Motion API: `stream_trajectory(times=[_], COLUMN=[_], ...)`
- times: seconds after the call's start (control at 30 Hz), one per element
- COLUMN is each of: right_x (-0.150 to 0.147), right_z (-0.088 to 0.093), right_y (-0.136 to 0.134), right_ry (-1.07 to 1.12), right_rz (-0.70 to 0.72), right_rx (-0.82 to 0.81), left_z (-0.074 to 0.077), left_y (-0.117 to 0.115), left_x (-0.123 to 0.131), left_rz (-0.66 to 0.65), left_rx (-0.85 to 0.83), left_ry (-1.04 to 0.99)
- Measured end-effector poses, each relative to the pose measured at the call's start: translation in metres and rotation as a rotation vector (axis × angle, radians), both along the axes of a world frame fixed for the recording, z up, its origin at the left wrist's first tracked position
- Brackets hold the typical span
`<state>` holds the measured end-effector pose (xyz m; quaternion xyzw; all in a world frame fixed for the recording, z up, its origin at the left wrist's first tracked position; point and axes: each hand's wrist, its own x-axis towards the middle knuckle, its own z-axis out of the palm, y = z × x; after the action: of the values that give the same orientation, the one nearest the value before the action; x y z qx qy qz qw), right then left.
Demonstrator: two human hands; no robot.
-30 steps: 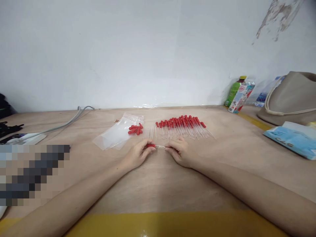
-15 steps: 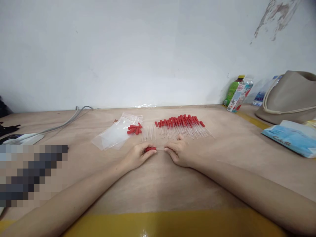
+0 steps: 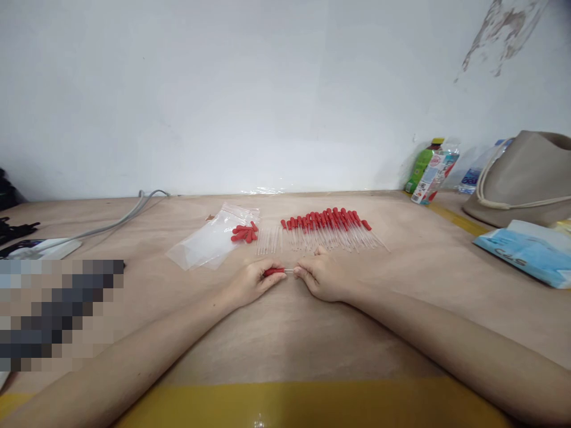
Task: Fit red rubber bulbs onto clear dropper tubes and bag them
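My left hand [image 3: 254, 282] is closed around a red rubber dropper bulb [image 3: 274, 271]. A thin glass dropper tube [image 3: 289, 271] shows between the two hands, one end at the bulb and the other pinched by the fingers of my right hand [image 3: 323, 278]. Just beyond my hands, several bare glass tubes [image 3: 269, 241] lie side by side. Left of them sits a small heap of loose red bulbs [image 3: 244, 233]. To the right, a row of droppers [image 3: 330, 226] with red bulbs on their tubes lies on the table, bulbs pointing away from me.
A clear zip bag [image 3: 203, 244] lies left of the loose bulbs. A grey cable [image 3: 120, 220] crosses the left side. At the right stand bottles [image 3: 432, 172], a grey-beige bag [image 3: 521, 172] and a blue tissue pack [image 3: 526, 252]. Yellow tape [image 3: 285, 404] runs along the near table edge.
My hands are slightly closer together, and less of the glass tube shows between them. The whole view has shifted a little.
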<state>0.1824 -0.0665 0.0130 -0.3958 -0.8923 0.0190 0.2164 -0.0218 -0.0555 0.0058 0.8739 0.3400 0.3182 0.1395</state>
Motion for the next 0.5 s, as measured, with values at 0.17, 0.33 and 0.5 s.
stream_trajectory(times=[0.17,0.33,0.5], right_x=[0.008,0.025,0.022], right_z=[0.012,0.024,0.037], right_y=[0.000,0.021,0.055], right_ry=[0.001,0.195,0.258], right_rz=[0.018,-0.200,-0.573], right_rx=[0.007,-0.152,-0.304], left_z=[0.003,0.005,0.007], left_y=[0.000,0.005,0.006], left_x=[-0.002,-0.004,-0.003], left_rz=[0.067,0.164,0.139], left_rx=[0.155,0.147,0.112], left_ry=[-0.007,0.057,0.122])
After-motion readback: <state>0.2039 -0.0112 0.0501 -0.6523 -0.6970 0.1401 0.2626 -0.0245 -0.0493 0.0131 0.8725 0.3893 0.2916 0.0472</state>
